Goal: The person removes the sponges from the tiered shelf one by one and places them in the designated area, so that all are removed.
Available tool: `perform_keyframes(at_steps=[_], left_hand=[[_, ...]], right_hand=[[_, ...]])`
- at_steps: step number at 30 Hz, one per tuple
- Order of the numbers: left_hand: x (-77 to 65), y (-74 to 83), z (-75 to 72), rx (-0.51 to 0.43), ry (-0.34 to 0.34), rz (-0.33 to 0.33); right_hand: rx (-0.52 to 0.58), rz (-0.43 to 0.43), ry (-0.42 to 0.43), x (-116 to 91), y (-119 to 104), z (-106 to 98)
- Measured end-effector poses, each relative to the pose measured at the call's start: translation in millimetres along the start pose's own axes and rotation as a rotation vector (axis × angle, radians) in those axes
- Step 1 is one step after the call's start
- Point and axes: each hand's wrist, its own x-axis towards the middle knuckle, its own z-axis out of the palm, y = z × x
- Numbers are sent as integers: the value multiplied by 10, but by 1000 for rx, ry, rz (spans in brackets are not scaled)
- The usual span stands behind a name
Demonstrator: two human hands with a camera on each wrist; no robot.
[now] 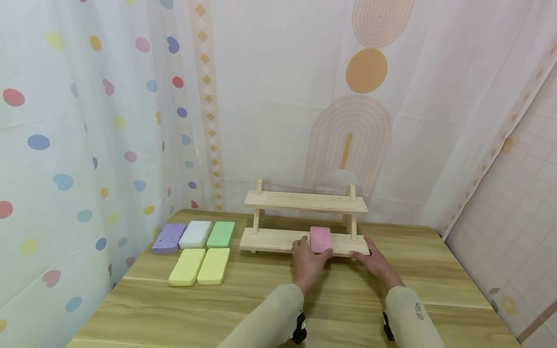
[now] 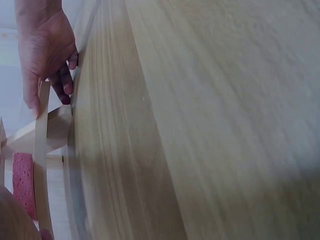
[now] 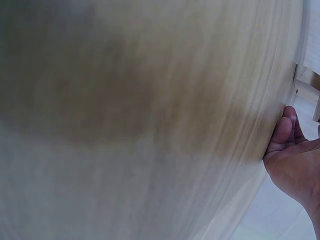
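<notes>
A pink sponge lies on the lower board of a two-tier wooden rack, right of its middle. My left hand holds the sponge near the board's front edge, fingers at its left side and thumb at its front right corner. Only part of this hand enters the left wrist view, beside the sponge. At the rack's right end, my right hand grips the lower board, its thumb toward the front edge. In the right wrist view this hand appears at the right border.
Left of the rack on the wooden table lie a purple sponge, a white sponge, a green sponge and two yellow sponges. The upper board overhangs behind the hands. Curtains enclose the table's back and sides.
</notes>
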Motion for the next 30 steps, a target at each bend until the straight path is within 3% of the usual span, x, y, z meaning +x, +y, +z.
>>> perform_keyframes(at_steps=[12, 30], left_hand=[[-40, 0, 116, 76, 46, 14], [-51, 42, 172, 207, 95, -2]], right_hand=[[-7, -11, 7, -21, -21, -4], [-11, -7, -6, -12, -7, -13]])
